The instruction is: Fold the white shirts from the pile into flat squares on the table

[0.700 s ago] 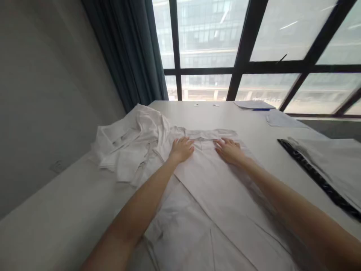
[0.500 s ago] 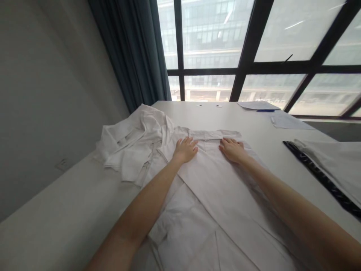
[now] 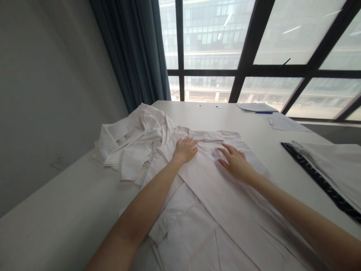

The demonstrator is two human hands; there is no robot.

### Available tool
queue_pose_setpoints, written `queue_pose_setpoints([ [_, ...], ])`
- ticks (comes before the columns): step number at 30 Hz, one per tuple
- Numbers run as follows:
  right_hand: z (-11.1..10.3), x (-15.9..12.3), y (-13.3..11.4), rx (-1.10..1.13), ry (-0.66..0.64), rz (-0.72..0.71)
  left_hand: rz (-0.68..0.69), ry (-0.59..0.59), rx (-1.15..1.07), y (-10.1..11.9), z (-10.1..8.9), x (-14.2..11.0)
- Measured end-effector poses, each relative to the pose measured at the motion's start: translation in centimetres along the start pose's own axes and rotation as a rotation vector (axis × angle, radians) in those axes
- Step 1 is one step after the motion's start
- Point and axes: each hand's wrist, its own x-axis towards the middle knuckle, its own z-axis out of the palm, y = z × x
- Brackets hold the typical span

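Observation:
A white garment lies spread over the table, its far edge carrying a stitched band and its near part running out of view at the bottom. My left hand rests flat on it just below that band, fingers spread. To the right, my right hand hovers over or lightly touches the cloth with its fingers apart; whether the palm makes contact I cannot tell. At the garment's left lies a crumpled bundle of white cloth, with folded layers along its lower side.
On the white table, a black strip borders folded white cloth at the right. Papers and a blue pen lie at the back right. Beyond stand a window and a blue curtain; a wall socket is at the left.
My right hand has drawn back from the band toward me and lifted a little, its fingers spreading. My left hand has stayed in place on the garment.

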Motion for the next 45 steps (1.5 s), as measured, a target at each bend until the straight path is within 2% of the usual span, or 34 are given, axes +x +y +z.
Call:
queue_pose_setpoints([
  [3, -0.2, -4.9, -2.1, 0.097, -0.049, -0.302, -0.007, -0.022, 0.006, 0.0, 0.0, 0.1],
  [5, -0.1, -7.8, -2.9, 0.141, -0.118, -0.376, -0.013, -0.042, 0.009, 0.0, 0.0, 0.2],
  [8, 0.0, -10.5, -3.1, 0.176, -0.169, -0.349, -0.018, -0.076, 0.01, -0.1, 0.0, 0.2],
  [13, -0.3, -12.3, -2.1, 0.16, -0.181, -0.299, -0.037, -0.123, 0.006, -0.3, 0.0, 0.4],
  [19, -0.6, -14.9, -0.9, 0.143, -0.148, -0.279, -0.137, -0.152, 0.015, -2.5, -0.4, 0.9],
  [23, -0.6, -15.8, -0.6, 0.126, -0.139, -0.267, -0.179, -0.154, 0.037, -4.0, -0.8, 1.2],
  [26, -0.8, -15.8, -0.7, 0.133, -0.141, -0.262, -0.228, -0.121, 0.071, -4.1, -1.2, 1.3],
  [29, -0.9, -15.7, -0.8, 0.146, -0.149, -0.262, -0.269, -0.056, 0.119, -3.0, -1.8, 1.0],
  [32, -0.9, -15.7, -0.8, 0.149, -0.142, -0.259, -0.253, -0.004, 0.156, -0.6, -2.3, -0.1],
  [37, -0.7, -15.6, -0.7, 0.152, -0.147, -0.256, -0.035, -0.04, 0.126, 5.8, -1.6, -4.9],
  [39, -0.7, -15.6, -0.7, 0.16, -0.154, -0.25, 0.052, -0.071, 0.103, 7.2, -1.1, -6.9],
  [41, -0.9, -15.6, -0.8, 0.165, -0.162, -0.244, 0.1, -0.093, 0.089, 7.3, -0.9, -8.2],
  [45, -1.2, -15.5, -0.8, 0.178, -0.181, -0.232, 0.145, -0.121, 0.087, 4.8, -1.3, -8.6],
])
